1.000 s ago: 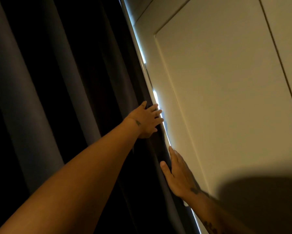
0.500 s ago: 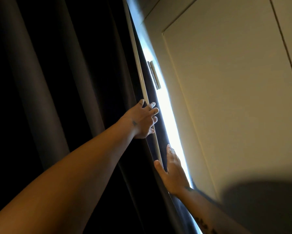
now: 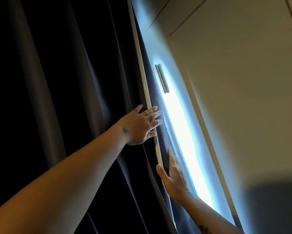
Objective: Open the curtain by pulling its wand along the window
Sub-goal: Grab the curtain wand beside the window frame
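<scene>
A dark pleated curtain (image 3: 66,81) covers the left half of the view. A thin white wand (image 3: 142,70) hangs along its right edge, beside a bright strip of window (image 3: 180,124). My left hand (image 3: 140,125) lies flat across the wand and the curtain edge, with spread fingers reaching past the wand. Lower down, my right hand (image 3: 174,179) is flat at the curtain edge. Its thumb is in front of the wand and its straight fingers are behind the dark hem. Neither hand is closed around the wand.
A small metal hinge-like fitting (image 3: 161,78) sits on the frame beside the window strip. A pale panelled surface (image 3: 243,98) fills the right side. A dark blurred shadow lies at the lower right.
The curtain edge and wand have shifted left, and the lit gap has widened from a sliver to a broad strip. The metal fitting has come into view. Both hands moved with the edge.
</scene>
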`<state>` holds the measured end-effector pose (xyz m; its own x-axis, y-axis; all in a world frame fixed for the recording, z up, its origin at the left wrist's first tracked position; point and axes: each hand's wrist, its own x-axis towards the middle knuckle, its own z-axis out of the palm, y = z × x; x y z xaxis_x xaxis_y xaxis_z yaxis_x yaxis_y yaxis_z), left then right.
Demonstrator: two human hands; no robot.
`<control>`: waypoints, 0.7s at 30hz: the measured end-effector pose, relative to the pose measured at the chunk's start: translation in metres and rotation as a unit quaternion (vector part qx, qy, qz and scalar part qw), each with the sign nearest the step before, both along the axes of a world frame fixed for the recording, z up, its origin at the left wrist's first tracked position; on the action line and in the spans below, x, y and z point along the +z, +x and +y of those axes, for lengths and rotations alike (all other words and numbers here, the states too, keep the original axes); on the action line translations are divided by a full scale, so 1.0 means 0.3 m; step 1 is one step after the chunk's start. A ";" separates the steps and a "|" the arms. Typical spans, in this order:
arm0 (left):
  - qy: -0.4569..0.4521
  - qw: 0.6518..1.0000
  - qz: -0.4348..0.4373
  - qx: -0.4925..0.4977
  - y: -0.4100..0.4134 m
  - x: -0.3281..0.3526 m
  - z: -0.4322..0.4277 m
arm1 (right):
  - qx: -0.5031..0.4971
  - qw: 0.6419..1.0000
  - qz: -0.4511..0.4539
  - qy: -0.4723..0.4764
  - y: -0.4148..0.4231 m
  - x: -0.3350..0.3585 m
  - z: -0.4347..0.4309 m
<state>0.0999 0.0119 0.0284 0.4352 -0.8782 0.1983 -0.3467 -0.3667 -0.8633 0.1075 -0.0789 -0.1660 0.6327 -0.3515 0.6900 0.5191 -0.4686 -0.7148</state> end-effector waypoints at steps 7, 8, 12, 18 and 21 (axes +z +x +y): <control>0.002 0.999 -0.021 0.025 -0.015 0.008 -0.070 | -0.005 0.999 -0.043 -0.023 -0.021 -0.030 0.045; 0.025 0.998 -0.038 0.034 -0.018 0.012 -0.084 | -0.002 0.999 -0.046 -0.025 -0.024 -0.032 0.050; 0.099 0.990 -0.074 0.066 -0.025 0.027 -0.119 | -0.005 0.999 -0.042 -0.027 -0.050 -0.039 0.077; 0.112 0.986 -0.061 0.104 -0.057 0.039 -0.065 | -0.015 0.997 -0.024 -0.073 -0.099 -0.016 0.140; 0.106 0.987 -0.058 0.105 -0.079 0.046 -0.022 | -0.004 0.997 -0.019 -0.071 -0.116 -0.007 0.191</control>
